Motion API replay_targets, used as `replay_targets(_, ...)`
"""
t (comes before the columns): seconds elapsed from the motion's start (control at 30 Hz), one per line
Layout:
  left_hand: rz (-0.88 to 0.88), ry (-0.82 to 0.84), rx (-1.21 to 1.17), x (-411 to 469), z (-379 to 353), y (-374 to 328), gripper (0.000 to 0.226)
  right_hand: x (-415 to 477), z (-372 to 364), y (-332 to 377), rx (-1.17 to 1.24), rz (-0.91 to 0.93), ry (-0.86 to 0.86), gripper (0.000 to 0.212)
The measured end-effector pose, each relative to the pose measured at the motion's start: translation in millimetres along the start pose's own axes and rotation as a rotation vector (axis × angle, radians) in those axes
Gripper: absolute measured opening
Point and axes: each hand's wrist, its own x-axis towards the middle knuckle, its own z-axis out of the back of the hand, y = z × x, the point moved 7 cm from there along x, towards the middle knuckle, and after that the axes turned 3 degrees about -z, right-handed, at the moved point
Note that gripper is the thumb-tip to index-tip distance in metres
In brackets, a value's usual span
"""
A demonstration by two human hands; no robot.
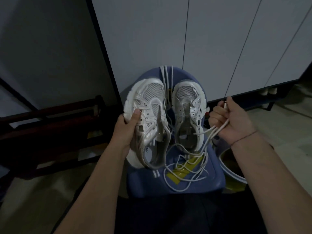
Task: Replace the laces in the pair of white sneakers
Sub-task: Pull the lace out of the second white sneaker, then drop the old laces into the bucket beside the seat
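Over a blue stool [143, 179] before white doors [152, 31], one sneaker [148, 102] is gripped by the left hand [128, 130] and laces [221, 128] by the right hand [234, 119], a basin [233, 175] just beside.

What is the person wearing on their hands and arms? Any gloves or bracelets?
No gloves. The left hand and the right hand are bare, and no rings show. No sleeves come into view either. The only thing worn is a thin dark string, like a simple bracelet, round the wrist of the right hand.
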Motion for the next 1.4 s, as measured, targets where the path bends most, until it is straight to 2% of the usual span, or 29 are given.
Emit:
replay_targets(0.13, 0.092, 0.012, -0.062, 19, -6, 25, 0.058, -2, 0, -3, -0.012, -0.028, 0.020, 0.042)
replay_targets(0.2, 0.149, 0.007, -0.143, 26, -10, 39, 0.071, -4, 2, -3, -0.018, -0.034, 0.025, 0.040)
replay_targets(0.37, 0.245, -0.022, -0.248, 45, -20, 71, 0.091, -8, 5, -5, -0.024, -0.047, 0.046, 0.023)
replay_targets(0.47, 0.248, -0.015, -0.234, 58, -23, 83, 0.108, -10, 8, -2, -0.026, -0.050, 0.026, 0.033)
replay_targets(0.53, 0.239, -0.012, -0.213, 60, -23, 84, 0.099, -10, 9, 0, -0.047, -0.049, 0.007, 0.040)
replay_targets(0.63, 0.250, -0.074, -0.187, 60, -19, 80, 0.078, -10, 5, 2, -0.090, -0.009, 0.008, 0.034)
replay_targets(0.7, 0.164, -0.208, -0.060, 56, -9, 65, 0.077, -9, 2, 1, -0.077, 0.020, 0.008, 0.028)
replay_targets(0.77, -0.116, -0.346, 0.184, 39, -3, 26, 0.069, -8, -2, -1, -0.045, 0.038, 0.006, 0.028)
replay_targets(0.8, -0.280, -0.362, 0.264, 23, -10, 2, 0.059, -8, -4, -2, -0.019, 0.042, 0.013, 0.030)
replay_targets(0.83, -0.404, -0.308, 0.295, 3, -25, -19, 0.046, -7, -7, -2, 0.023, 0.042, 0.026, 0.033)
replay_targets(0.87, -0.471, -0.175, 0.284, -18, -46, -34, 0.035, -7, -9, -3, 0.080, 0.038, 0.043, 0.035)
replay_targets(0.9, -0.456, 0.031, 0.277, -37, -72, -38, 0.030, -6, -11, -4, 0.140, 0.033, 0.057, 0.038)
replay_targets(0.97, -0.265, 0.486, 0.261, -78, -121, -25, 0.043, -6, -13, -3, 0.212, 0.036, 0.066, 0.041)
replay_targets(1.0, -0.168, 0.651, 0.245, -94, -138, -13, 0.051, -6, -13, -2, 0.214, 0.049, 0.061, 0.041)
replay_targets(1.07, -0.043, 0.824, 0.220, -106, -153, 8, 0.047, -8, -11, 4, 0.199, 0.066, 0.056, 0.040)
replay_targets(1.17, -0.051, 0.951, 0.307, -105, -154, 18, 0.021, -11, -1, 16, 0.190, 0.053, 0.052, 0.040)
replay_targets(1.23, -0.083, 0.978, 0.331, -101, -150, 19, 0.013, -16, 7, 24, 0.037, 0.054, 0.041, 0.038)
replay_targets(1.4, -0.075, 0.801, 0.182, -75, -133, 0, 0.033, -42, 22, 19, -0.962, 0.053, -0.063, 0.034)
